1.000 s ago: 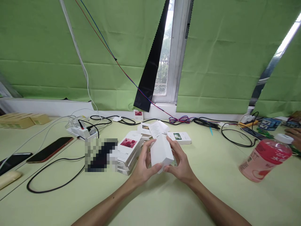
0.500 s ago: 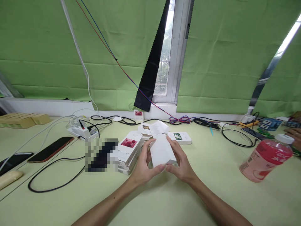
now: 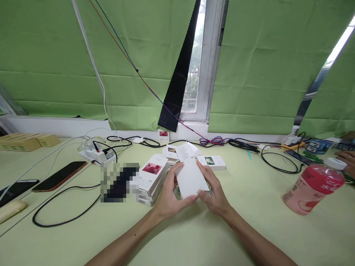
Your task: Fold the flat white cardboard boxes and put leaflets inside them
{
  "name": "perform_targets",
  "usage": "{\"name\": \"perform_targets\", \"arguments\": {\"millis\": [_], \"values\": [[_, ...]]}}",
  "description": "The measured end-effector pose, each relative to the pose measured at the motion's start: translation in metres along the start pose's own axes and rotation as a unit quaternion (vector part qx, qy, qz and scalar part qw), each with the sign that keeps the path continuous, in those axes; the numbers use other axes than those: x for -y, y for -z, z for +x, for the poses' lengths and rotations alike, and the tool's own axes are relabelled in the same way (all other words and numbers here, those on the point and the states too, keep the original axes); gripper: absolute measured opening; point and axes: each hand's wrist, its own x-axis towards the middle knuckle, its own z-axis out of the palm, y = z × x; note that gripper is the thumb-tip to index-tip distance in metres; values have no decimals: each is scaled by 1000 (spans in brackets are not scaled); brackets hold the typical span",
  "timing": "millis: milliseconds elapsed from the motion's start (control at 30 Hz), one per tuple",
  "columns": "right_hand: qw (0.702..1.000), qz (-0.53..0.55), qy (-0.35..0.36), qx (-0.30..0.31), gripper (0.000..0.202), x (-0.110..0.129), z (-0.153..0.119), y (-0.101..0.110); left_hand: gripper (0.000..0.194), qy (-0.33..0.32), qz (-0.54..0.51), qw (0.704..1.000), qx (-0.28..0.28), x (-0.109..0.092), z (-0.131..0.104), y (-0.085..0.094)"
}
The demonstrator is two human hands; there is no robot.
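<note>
Between both hands, above the table, is a small white box (image 3: 192, 179) with a plain face turned toward me. My left hand (image 3: 171, 194) is closed around its left side, thumb along the near edge. My right hand (image 3: 213, 189) grips the right side, with its thumb at the near corner. Left of the hands stands a stack of white boxes (image 3: 152, 175) with a red flower picture on top. Behind the held box lie a folded paper sheet (image 3: 186, 150) and another white box (image 3: 171, 152). A box with a white-flower picture (image 3: 212, 162) rests behind my right hand.
A pink drink bottle (image 3: 313, 186) stands at the right. Two phones (image 3: 61, 176) (image 3: 18, 190) lie at the left, near a power strip (image 3: 101, 157). Black cables (image 3: 66, 224) run across the table. Another person's hand (image 3: 346, 157) shows at the right edge.
The held box has tilted slightly, so its plain face shows more and its near end less. My right thumb has moved up onto the near corner.
</note>
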Motion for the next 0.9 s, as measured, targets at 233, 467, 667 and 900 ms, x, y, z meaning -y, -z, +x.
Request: {"name": "perform_targets", "arguments": {"millis": [233, 467, 667, 900], "values": [[1000, -26, 5, -7, 79, 0, 0, -1, 87, -14, 29, 999, -4, 1, 0, 0], [999, -43, 6, -9, 72, 0, -1, 0, 88, -37, 55, 998, -7, 4, 1, 0], [998, -63, 3, 5, 67, 2, -1, 0, 88, -75, 116, 990, -20, 3, 2, 2], [997, -73, 2, 25, 65, 3, -2, 1, 87, -95, 168, 981, -32, 2, 4, 3]]}}
